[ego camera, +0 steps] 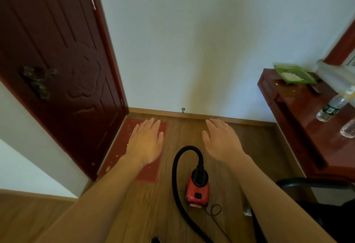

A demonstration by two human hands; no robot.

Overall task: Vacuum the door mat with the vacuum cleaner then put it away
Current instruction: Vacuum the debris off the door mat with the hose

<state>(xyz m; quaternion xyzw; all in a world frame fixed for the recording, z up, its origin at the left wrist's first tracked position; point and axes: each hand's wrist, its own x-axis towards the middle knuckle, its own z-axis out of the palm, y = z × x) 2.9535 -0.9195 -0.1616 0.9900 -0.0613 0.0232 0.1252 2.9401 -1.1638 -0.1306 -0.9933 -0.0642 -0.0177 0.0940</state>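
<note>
My left hand [147,142] and forearm cover the middle of the door mat [151,173], so I cannot tell what lies there. The vacuum cleaner's hose [175,173] runs off the bottom edge; its nozzle is out of view. At the right edge, two bottles on the red cabinet [299,119] are cut off: the plastic bottle [331,107] is blurred, its label unreadable, and only a corner of the second bottle [348,128] shows. The white contents of the green tray [294,73] are too small to identify.
</note>
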